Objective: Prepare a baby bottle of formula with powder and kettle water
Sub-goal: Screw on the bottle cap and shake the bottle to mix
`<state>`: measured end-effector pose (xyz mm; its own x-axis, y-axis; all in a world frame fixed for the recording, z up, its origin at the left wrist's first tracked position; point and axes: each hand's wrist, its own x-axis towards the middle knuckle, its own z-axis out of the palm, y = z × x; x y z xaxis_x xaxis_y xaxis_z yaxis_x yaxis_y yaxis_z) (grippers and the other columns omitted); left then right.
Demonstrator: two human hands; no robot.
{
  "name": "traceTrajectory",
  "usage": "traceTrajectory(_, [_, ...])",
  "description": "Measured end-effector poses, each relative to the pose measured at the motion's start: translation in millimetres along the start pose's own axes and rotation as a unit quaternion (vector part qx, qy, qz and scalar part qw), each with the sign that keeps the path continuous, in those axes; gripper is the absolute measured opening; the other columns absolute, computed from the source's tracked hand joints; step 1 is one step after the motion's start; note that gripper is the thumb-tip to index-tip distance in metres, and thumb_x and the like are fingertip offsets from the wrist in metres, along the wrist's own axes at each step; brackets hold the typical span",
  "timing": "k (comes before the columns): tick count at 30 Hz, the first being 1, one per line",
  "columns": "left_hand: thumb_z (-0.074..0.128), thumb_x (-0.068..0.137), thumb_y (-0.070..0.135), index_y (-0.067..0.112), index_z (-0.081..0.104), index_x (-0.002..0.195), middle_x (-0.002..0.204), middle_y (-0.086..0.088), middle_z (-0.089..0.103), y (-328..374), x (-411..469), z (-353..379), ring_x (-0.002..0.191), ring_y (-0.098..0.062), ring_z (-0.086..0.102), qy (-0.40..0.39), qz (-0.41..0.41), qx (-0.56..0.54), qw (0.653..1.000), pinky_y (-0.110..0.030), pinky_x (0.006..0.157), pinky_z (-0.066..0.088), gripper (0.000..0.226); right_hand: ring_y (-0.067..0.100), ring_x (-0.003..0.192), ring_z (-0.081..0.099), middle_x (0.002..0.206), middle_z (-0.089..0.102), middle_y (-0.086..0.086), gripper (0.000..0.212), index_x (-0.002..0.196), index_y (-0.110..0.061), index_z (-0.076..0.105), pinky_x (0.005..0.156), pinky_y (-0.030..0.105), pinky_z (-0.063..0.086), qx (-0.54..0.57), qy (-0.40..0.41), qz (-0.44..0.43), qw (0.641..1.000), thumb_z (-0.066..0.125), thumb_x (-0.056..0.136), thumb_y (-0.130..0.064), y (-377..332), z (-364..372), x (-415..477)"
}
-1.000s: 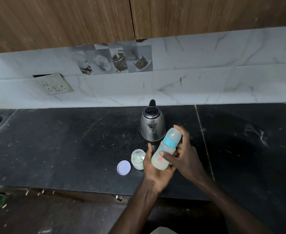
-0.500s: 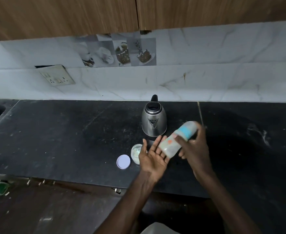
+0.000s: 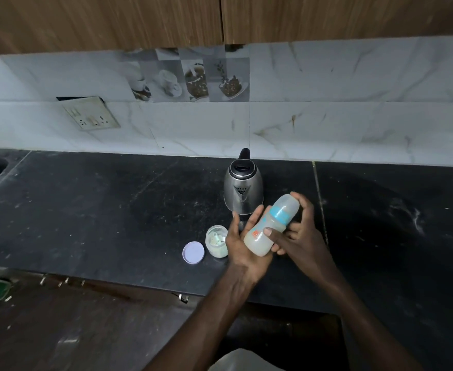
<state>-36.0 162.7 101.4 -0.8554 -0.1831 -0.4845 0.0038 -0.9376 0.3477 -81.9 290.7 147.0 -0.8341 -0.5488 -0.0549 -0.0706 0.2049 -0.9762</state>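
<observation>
Compared with half a second ago, the baby bottle (image 3: 273, 220) has come back down. Its base now lies on the palm of the left hand (image 3: 237, 247), where before it was lifted clear toward 2 o'clock. The left hand is palm up, its fingers straight and a little spread. The right hand (image 3: 303, 239) holds the bottle with the thumb across the front and the fingers curled behind, cap tilted toward 1 o'clock. On the table (image 3: 86, 210), the kettle (image 3: 242, 190) stands at 12 o'clock of the hands. The open powder jar (image 3: 216, 241) is at 9 o'clock, its lid (image 3: 193, 252) just beside it.
</observation>
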Motion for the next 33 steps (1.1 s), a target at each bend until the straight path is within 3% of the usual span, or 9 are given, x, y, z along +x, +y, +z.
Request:
traceTrajectory(2, [0.054,0.092,0.066,0.014,0.068,0.132,0.127,-0.019,0.072,-1.1,-0.5,4.5,0.100,-0.036,0.067,-0.004,-0.002,0.005,1.000,-0.038,0.072,0.050,0.067,0.012,0.088,0.079,0.113,0.076,-0.010,0.095,0.153,-0.041,0.028,0.067,0.028,0.063,-0.014,0.013,-0.017,1.000,0.090,0.084,-0.019,-6.7,-2.1,2.3])
traceTrajectory(4, [0.055,0.092,0.065,0.012,0.063,0.139,0.138,-0.018,0.066,-1.8,-0.8,4.0,0.128,-0.037,0.061,-0.009,-0.001,0.010,1.000,-0.048,0.108,0.046,0.072,0.006,0.096,0.076,0.117,0.070,-0.029,0.096,0.151,-0.040,0.033,0.075,0.028,0.064,-0.035,0.052,-0.058,0.996,0.092,0.080,-0.017,-16.1,-10.7,4.7])
traceTrajectory(6, [0.053,0.093,0.066,0.012,0.061,0.142,0.144,-0.014,0.063,0.6,-1.6,1.0,0.140,-0.033,0.053,-0.003,0.009,0.022,1.000,-0.049,0.124,0.032,0.074,0.008,0.101,0.076,0.123,0.068,-0.020,0.092,0.152,-0.038,0.032,0.078,0.031,0.064,0.016,0.176,-0.074,0.982,0.089,0.082,-0.019,-24.0,-19.6,9.3])
traceTrajectory(9, [0.050,0.095,0.065,0.011,0.062,0.140,0.144,-0.011,0.064,4.4,1.7,-4.5,0.139,-0.031,0.055,0.019,0.021,0.004,1.000,-0.050,0.124,0.032,0.072,0.023,0.091,0.078,0.125,0.070,0.007,0.083,0.153,-0.036,0.029,0.068,0.036,0.066,0.107,0.296,-0.044,0.948,0.082,0.090,-0.023,-28.3,-12.8,10.4])
traceTrajectory(12, [0.053,0.096,0.061,0.003,0.061,0.139,0.143,-0.018,0.063,3.6,2.8,-9.7,0.140,-0.035,0.054,0.042,0.014,-0.030,0.999,-0.054,0.124,0.032,0.072,0.012,0.074,0.078,0.103,0.075,-0.003,0.085,0.147,-0.042,0.034,0.054,0.026,0.060,0.000,0.151,-0.022,0.988,0.088,0.083,-0.024,-14.9,-3.7,-0.9])
traceTrajectory(16, [0.049,0.098,0.060,0.006,0.060,0.141,0.137,-0.011,0.069,9.9,3.0,-10.9,0.134,-0.028,0.060,0.058,0.040,-0.017,0.997,-0.048,0.123,0.035,0.070,0.002,0.081,0.076,0.113,0.074,0.004,0.083,0.149,-0.036,0.033,0.055,0.019,0.059,0.041,0.257,-0.015,0.965,0.086,0.086,-0.026,-10.1,-11.9,-2.7])
traceTrajectory(25, [0.050,0.101,0.055,0.004,0.058,0.142,0.144,-0.014,0.063,6.3,0.6,-6.5,0.140,-0.037,0.054,0.005,0.031,-0.054,0.998,-0.051,0.116,0.041,0.066,0.012,0.093,0.079,0.118,0.076,-0.001,0.084,0.147,-0.049,0.031,0.067,0.034,0.066,0.027,0.090,-0.020,0.995,0.087,0.086,-0.034,4.5,22.1,-15.9])
traceTrajectory(28, [0.051,0.100,0.058,0.007,0.057,0.144,0.147,-0.014,0.061,7.0,-1.6,-12.3,0.141,-0.039,0.051,0.001,0.022,-0.055,0.998,-0.055,0.124,0.030,0.068,0.014,0.091,0.079,0.118,0.076,-0.003,0.086,0.143,-0.056,0.029,0.065,0.029,0.063,0.027,0.037,-0.033,0.998,0.088,0.085,-0.032,0.8,15.3,-14.6])
traceTrajectory(33, [0.053,0.099,0.058,0.008,0.058,0.144,0.148,-0.015,0.059,3.9,0.3,-7.1,0.142,-0.038,0.050,-0.019,0.005,-0.051,0.999,-0.053,0.127,0.027,0.068,0.012,0.100,0.078,0.123,0.074,-0.007,0.097,0.148,-0.053,0.025,0.074,0.032,0.065,0.031,0.045,-0.033,0.998,0.091,0.083,-0.023,-0.8,12.8,-11.1])
